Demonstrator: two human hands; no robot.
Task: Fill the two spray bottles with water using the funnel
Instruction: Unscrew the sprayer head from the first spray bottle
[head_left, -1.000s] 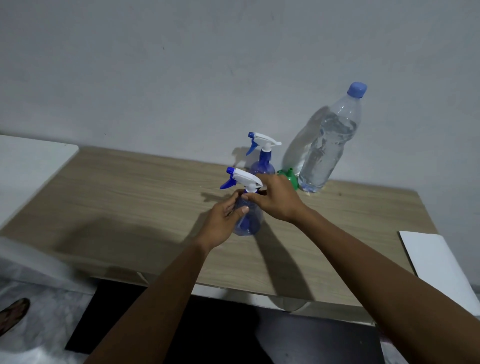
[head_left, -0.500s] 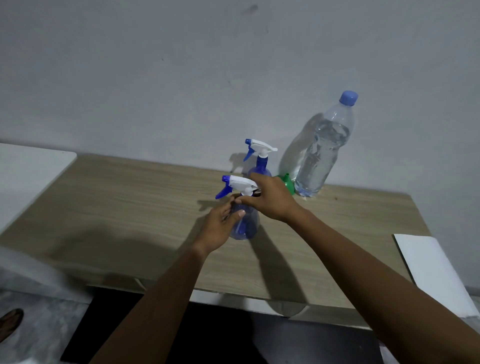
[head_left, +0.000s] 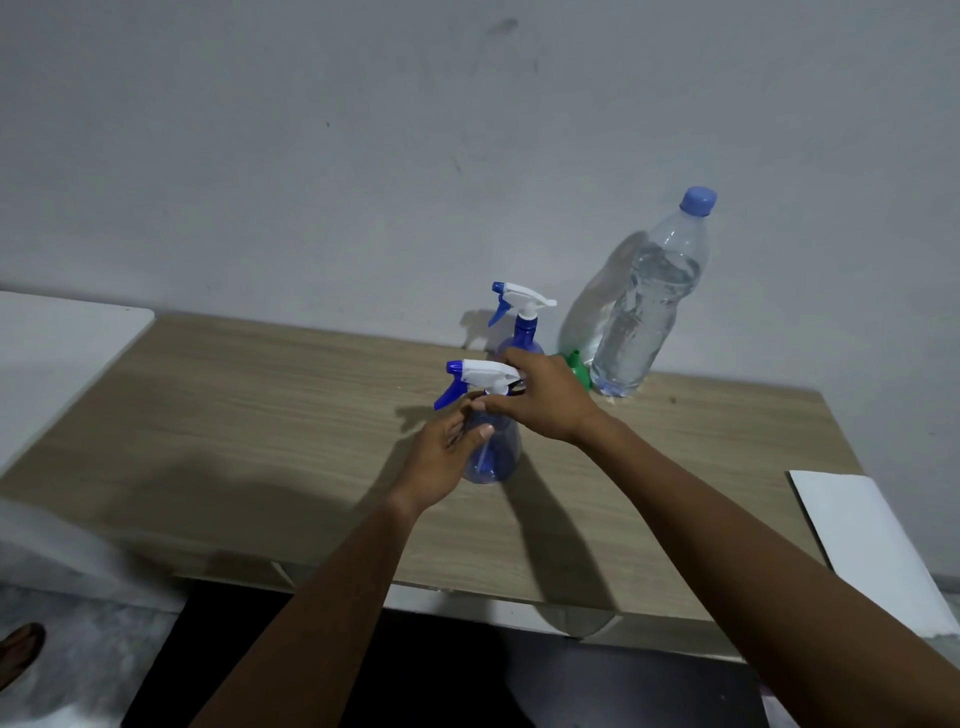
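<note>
1. 2 translucent blue plastic spray bottles with white trigger heads stand on the wooden table: near bottle, far bottle.
2. Left hand grips the near bottle's body; right hand pinches its collar.
3. Clear capped water bottle is mostly full, green funnel beside it.

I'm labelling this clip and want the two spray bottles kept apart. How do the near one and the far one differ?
The near spray bottle is held by both hands, the left hand on its body and the right hand at its neck; the far spray bottle stands untouched. The near one's body looks paler and clearer, the far one's deeper blue. Both stand upright and have white trigger heads with blue nozzles, pointing left.
</note>
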